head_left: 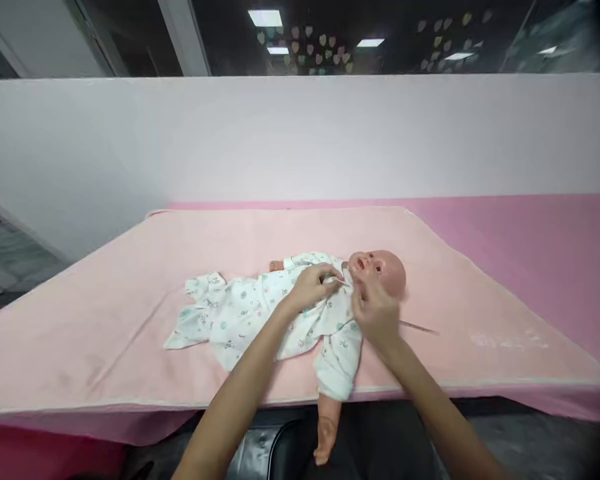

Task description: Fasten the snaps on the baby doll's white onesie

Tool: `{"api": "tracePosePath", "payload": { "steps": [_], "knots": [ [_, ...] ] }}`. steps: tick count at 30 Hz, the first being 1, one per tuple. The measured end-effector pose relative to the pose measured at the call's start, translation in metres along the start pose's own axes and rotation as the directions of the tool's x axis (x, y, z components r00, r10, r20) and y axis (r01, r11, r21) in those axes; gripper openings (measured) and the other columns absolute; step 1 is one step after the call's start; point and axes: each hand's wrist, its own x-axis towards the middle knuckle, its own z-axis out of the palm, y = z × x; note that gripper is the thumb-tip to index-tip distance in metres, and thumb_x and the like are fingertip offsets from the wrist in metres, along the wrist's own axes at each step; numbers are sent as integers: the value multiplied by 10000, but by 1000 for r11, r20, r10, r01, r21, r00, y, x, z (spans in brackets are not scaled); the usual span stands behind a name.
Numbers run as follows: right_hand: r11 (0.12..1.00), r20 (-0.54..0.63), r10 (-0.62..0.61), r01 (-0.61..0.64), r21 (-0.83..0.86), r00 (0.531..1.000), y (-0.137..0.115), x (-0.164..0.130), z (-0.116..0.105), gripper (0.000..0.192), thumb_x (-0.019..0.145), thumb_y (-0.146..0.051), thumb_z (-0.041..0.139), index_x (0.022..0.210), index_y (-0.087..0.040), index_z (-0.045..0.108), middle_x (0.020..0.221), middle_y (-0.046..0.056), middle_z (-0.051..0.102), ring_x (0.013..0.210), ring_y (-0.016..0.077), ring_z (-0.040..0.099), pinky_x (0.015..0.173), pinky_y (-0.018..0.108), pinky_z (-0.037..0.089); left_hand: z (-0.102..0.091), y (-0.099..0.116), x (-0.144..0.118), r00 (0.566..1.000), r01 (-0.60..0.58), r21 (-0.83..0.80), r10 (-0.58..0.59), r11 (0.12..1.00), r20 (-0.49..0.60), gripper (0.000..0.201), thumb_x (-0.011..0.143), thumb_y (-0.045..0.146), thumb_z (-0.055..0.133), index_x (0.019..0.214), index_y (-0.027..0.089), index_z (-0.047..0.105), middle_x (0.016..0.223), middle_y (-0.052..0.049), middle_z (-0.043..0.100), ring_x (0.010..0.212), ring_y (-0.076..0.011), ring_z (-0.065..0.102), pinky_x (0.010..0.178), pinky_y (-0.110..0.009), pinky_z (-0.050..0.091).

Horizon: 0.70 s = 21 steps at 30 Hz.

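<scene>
A baby doll (391,272) lies on its back with its head to the right, dressed in a white printed outfit (245,300). At the outfit's neckline, my left hand (314,285) has its thumb and fingers pinched together on a thin white tie (344,283). My right hand (379,312) is bent beside the doll's chin, close to the collar; its fingertips are smeared by motion, and what they hold is unclear. A thin dark strip (419,327) shows on the mat just right of that hand. The doll's near arm (326,430) hangs over the front edge.
Under the doll is a peach mat (105,320) spread over a pink cover (530,253). A white wall (290,140) with dark windows above stands behind. Below the front edge, a black seat or clothing (370,440) shows.
</scene>
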Motion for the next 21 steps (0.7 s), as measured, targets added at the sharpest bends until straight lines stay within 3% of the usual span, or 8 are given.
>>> {"api": "tracePosePath", "payload": {
  "steps": [3,6,10,21],
  "knots": [
    [997,82,15,-21,70,997,-12,7,33,336,797,-119,388,1097,-173,531,1029,75,616,892,168,604,698,235,483,-1,-1,0,998,27,35,-25,999,-49,179,716,202,520,850,161,632,791,4,611,647,-114,474,595,-231,347],
    [974,38,147,-151,170,988,-16,4,49,359,789,-105,363,1116,-163,500,1067,93,597,945,182,587,728,268,492,-2,0,-1,999,16,32,-15,999,-35,163,728,205,519,841,174,631,852,0,619,704,-123,504,628,-231,366],
    [930,-2,255,-244,274,967,-12,-3,49,363,789,-120,378,1137,-156,477,1051,99,607,936,187,590,760,305,492,-4,2,-3,1000,-2,0,2,1000,-8,160,752,231,519,853,199,638,892,3,620,750,-129,528,661,-233,383],
    [879,26,296,-283,384,955,-11,-5,49,276,780,-137,436,1040,-183,518,907,58,624,769,158,599,667,280,487,-5,5,-4,997,-68,-98,63,993,-47,114,732,191,544,793,170,638,841,-16,620,719,-124,518,657,-231,382]
  ]
}}
